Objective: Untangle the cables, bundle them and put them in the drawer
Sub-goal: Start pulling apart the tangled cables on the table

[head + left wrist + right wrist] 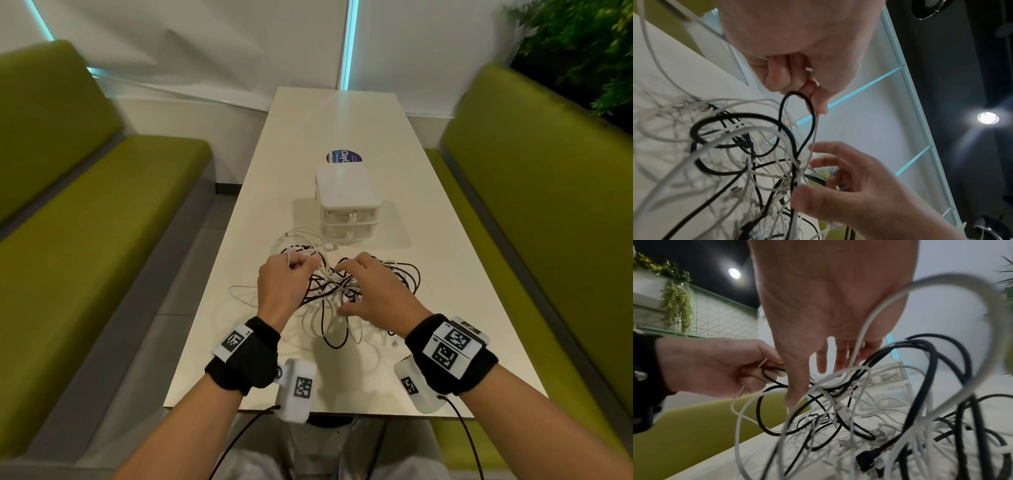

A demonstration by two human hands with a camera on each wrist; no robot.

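Long white surface [301, 137], tangle of black and white cables [342, 294] near its front edge, white drawer unit [346, 202] just behind, round blue sticker [344, 157] beyond

Both my hands low, wrists strapped.
My left hand [282, 284] has its fingers curled in a tight pinching grip; my right hand [373, 291] hangs palm down, fingers spread and loose.

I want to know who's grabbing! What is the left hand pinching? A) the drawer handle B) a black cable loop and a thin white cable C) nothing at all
B: the left hand pinches a black loop with a thin white cable above the tangle.
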